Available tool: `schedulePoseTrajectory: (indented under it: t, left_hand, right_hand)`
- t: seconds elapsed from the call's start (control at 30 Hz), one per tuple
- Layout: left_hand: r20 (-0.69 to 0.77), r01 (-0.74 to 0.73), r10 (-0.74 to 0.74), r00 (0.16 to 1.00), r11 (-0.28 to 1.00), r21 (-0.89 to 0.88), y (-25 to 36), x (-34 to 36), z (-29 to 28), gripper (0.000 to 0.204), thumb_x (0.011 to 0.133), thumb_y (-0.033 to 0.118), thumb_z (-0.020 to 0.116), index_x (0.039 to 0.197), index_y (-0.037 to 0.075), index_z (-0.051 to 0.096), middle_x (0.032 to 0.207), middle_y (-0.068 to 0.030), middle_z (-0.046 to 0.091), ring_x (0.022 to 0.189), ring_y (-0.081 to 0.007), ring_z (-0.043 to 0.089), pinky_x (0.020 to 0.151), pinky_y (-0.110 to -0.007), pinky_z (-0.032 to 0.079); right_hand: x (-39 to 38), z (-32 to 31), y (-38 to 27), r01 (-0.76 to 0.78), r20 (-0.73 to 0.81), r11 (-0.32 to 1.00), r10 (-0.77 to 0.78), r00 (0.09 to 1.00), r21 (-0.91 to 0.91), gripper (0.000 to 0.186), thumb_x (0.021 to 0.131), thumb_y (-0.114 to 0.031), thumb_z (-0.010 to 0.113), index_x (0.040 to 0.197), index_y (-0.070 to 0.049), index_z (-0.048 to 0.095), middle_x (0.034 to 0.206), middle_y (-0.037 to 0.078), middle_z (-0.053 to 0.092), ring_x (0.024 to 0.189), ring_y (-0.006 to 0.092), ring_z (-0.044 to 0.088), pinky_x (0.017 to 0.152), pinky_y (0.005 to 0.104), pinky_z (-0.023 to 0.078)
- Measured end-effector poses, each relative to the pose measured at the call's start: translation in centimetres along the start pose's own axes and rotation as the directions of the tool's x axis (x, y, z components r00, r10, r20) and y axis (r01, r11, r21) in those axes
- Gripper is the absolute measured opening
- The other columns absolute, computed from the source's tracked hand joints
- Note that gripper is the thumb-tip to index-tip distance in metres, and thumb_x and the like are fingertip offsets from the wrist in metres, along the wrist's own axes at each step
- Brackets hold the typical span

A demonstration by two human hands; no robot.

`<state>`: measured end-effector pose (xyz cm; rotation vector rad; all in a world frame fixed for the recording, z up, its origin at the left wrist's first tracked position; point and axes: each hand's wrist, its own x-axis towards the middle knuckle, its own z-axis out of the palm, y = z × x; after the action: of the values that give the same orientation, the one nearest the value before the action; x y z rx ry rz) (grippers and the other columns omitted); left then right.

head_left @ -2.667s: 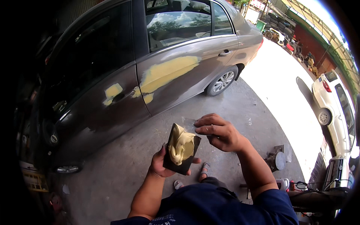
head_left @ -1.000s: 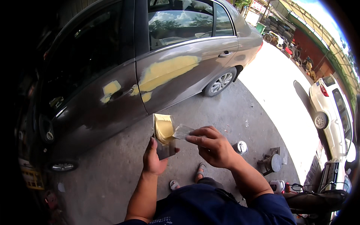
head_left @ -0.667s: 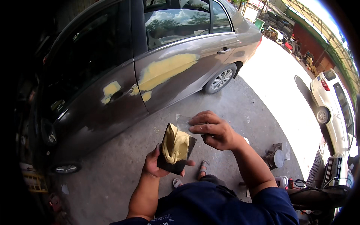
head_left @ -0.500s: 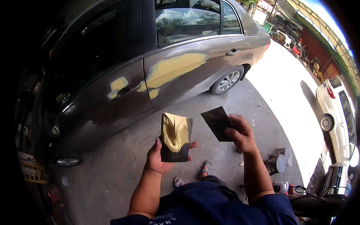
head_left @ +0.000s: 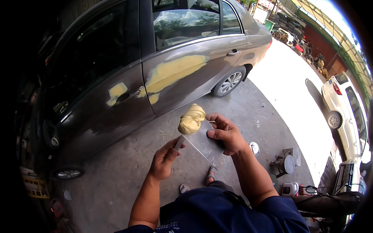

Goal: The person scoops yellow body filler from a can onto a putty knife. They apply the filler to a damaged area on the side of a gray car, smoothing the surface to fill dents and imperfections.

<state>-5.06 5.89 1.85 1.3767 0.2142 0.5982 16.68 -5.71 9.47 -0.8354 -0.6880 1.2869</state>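
A thick lump of pale yellow body filler [head_left: 191, 119] sits at the upper end of a flat, thin spreader [head_left: 203, 143], whose face shines with glare. My right hand [head_left: 228, 136] pinches that spreader by its right edge, thumb on top. My left hand [head_left: 164, 160] is closed on a second spreader [head_left: 179, 143], turned nearly edge-on just below the filler. Whether its hidden edge touches the filler, I cannot tell. Beyond my hands stands a grey-brown car [head_left: 186, 91]. A large yellow filler patch [head_left: 175, 73] covers its rear door, with a smaller patch [head_left: 117, 91] by the front door handle.
At the right, a small round-topped metal stool [head_left: 286, 164] stands on the concrete floor [head_left: 128, 171], near a white jug [head_left: 290, 189] and a round tin [head_left: 254, 148]. A white car [head_left: 345, 110] is parked in sunlight. Farther back are piled tyres [head_left: 287, 25].
My hands have come together. The filler, spread down the left spreader before, is now a gathered lump on the right one. The left spreader has turned edge-on.
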Motion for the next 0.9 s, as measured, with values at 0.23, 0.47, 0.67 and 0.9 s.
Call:
schedulePoseTrajectory:
  t: [0.23,0.47,0.67,0.9]
  left_hand:
    - [0.358,0.321,0.03,0.933,0.378,-0.868,-0.3,-1.9,-0.6,0.071,0.091,0.048,0.055,0.14,0.002,0.033,0.126,-0.0232,0.052,0.099,-0.0458,0.062,0.07,-0.054,0.055]
    - [0.21,0.202,-0.032,0.977,0.441,-0.874,-0.6,-0.8,-0.7,0.07,0.091,0.052,0.052,0.141,0.006,0.034,0.128,-0.0209,0.052,0.106,-0.0452,0.059,0.073,-0.054,0.055]
    - [0.043,0.107,-0.153,0.987,0.441,-0.891,-2.3,1.6,-1.8,0.07,0.092,0.054,0.05,0.142,0.008,0.034,0.131,-0.0187,0.051,0.113,-0.0445,0.055,0.079,-0.056,0.053]
    - [0.302,0.356,-0.19,0.934,0.429,-0.83,-3.3,6.6,-2.2,0.074,0.089,0.052,0.055,0.139,0.001,0.035,0.123,-0.0229,0.054,0.105,-0.0446,0.059,0.078,-0.056,0.053]
  right_hand:
    - [0.6,4.1,-1.5,0.604,0.632,0.607,-0.205,0.747,-0.517,0.043,0.075,0.008,0.058,0.116,-0.004,0.062,0.126,0.018,0.056,0.121,0.0332,0.052,0.099,0.0399,0.043]
    - [2.8,0.0,-1.1,0.449,0.418,0.201,-0.178,0.891,-0.871,0.045,0.074,0.003,0.06,0.118,-0.005,0.061,0.12,0.017,0.058,0.114,0.0338,0.055,0.094,0.0393,0.046]
    - [4.3,-2.7,-0.6,0.305,0.172,0.541,-0.282,0.944,-0.784,0.039,0.082,-0.002,0.061,0.12,-0.004,0.059,0.121,0.014,0.058,0.112,0.0299,0.057,0.091,0.0399,0.049]
    - [8.8,-7.9,0.0,0.053,0.218,0.984,-0.091,0.972,0.172,0.059,0.08,-0.001,0.059,0.137,-0.002,0.043,0.127,0.014,0.055,0.116,0.0291,0.055,0.1,0.041,0.043]
